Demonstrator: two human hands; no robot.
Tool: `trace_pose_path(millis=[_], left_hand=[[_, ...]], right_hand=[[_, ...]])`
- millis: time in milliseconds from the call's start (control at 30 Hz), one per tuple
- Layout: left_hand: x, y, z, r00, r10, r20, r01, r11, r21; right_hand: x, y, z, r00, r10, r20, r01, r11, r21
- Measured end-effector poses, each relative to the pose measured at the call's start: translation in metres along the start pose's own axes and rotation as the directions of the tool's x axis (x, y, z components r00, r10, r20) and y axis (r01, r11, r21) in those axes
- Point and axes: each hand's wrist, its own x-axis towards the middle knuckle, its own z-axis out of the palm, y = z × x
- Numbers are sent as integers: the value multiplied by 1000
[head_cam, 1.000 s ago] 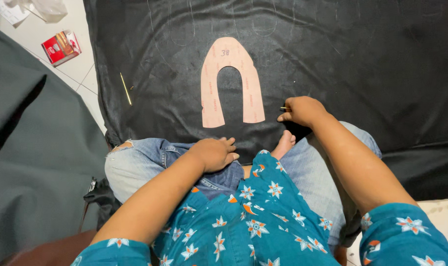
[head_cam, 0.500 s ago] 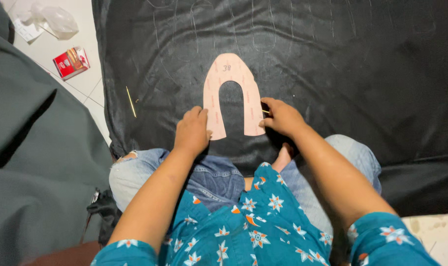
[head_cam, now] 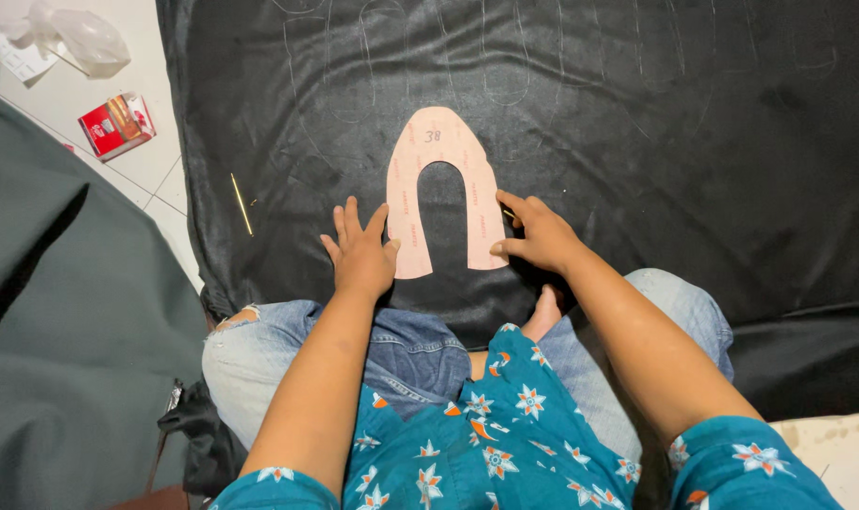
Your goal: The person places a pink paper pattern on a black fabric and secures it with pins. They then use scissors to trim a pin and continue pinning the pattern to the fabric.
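A pink horseshoe-shaped paper pattern [head_cam: 439, 156] lies flat on a large sheet of black material [head_cam: 637, 142] spread over the floor, its rounded end pointing away from the person and its two legs pointing toward them. The left hand [head_cam: 362, 250] rests palm down on the black sheet, fingers spread apart, with the thumb pressing on the lower end of the pattern's left leg. The right hand [head_cam: 538, 236] sits at the lower end of the right leg, fingers curled together and fingertips touching the pattern's outer edge; a thin stick-like object shows just beside the knuckles, but whether the hand grips it cannot be told. Faint traced outlines [head_cam: 505, 57] of similar shapes mark the black sheet above the pattern. A thin yellowish stick [head_cam: 241, 203] lies on the sheet well to the left of the left hand. On the tiled floor [head_cam: 156, 170] beyond the sheet's left edge sit a small red packet [head_cam: 116, 125] and, further off, a crumpled clear plastic bag [head_cam: 80, 38]. The person sits with knees in torn blue jeans [head_cam: 260, 349] at the sheet's near edge.
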Motion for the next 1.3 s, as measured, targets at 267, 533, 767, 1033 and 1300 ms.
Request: trace_pose_path(millis=[267, 533, 767, 1033, 1300], left_hand=[[3, -5, 2, 999, -39, 8, 39, 989, -144], [15, -19, 12, 997, -76, 26, 80, 970, -230], [15, -22, 16, 988, -54, -145, 8, 955, -298], [-5, 10, 4, 984, -43, -173, 20, 991, -131], [-11, 33, 9, 982, -153, -113, 144, 986, -81]], right_hand=[[2, 3, 3, 1000, 11, 10, -11, 998, 59], [5, 11, 4, 997, 28, 77, -40, 988, 148], [9, 17, 10, 999, -2, 48, -10, 970, 242], [7, -6, 29, 967, 197, -162, -167, 969, 181], [3, -10, 34, 966, 179, -187, -158, 980, 123]])
